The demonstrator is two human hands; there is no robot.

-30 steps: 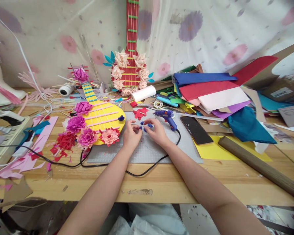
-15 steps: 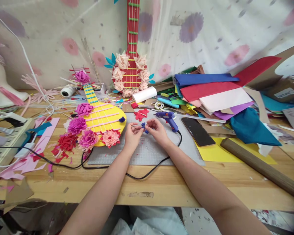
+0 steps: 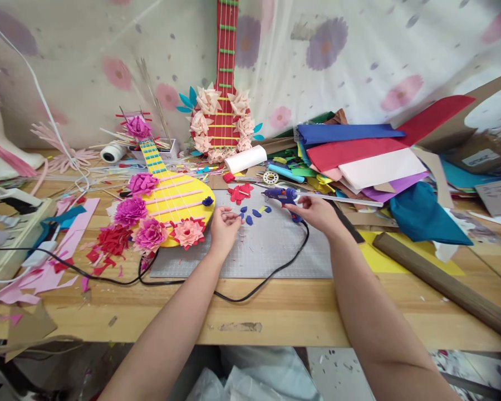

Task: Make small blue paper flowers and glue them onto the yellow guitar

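Observation:
My right hand (image 3: pixel 313 211) is closed round the handle of the blue glue gun (image 3: pixel 281 195), which lies on the grey cutting mat (image 3: pixel 267 250). My left hand (image 3: pixel 224 225) rests on the mat, its fingers pinched on a thin pale stick. Several small blue paper petals (image 3: pixel 254 213) lie on the mat between the two hands. Just left of my left hand lies a yellow paper guitar (image 3: pixel 171 197) trimmed with pink and purple paper flowers. Red paper scraps (image 3: pixel 239 193) lie beyond the petals.
The glue gun's black cord (image 3: pixel 250 287) loops over the mat and the wooden table's front edge. A red paper guitar (image 3: pixel 223 106) leans on the cloth backdrop. Stacked coloured paper sheets (image 3: pixel 359 156) and a cardboard tube (image 3: pixel 442 284) fill the right; a power strip (image 3: pixel 12 234) sits left.
My right hand left the blue petals, moved right and took hold of the glue gun. The petals now lie loose on the mat. My left hand stayed in place.

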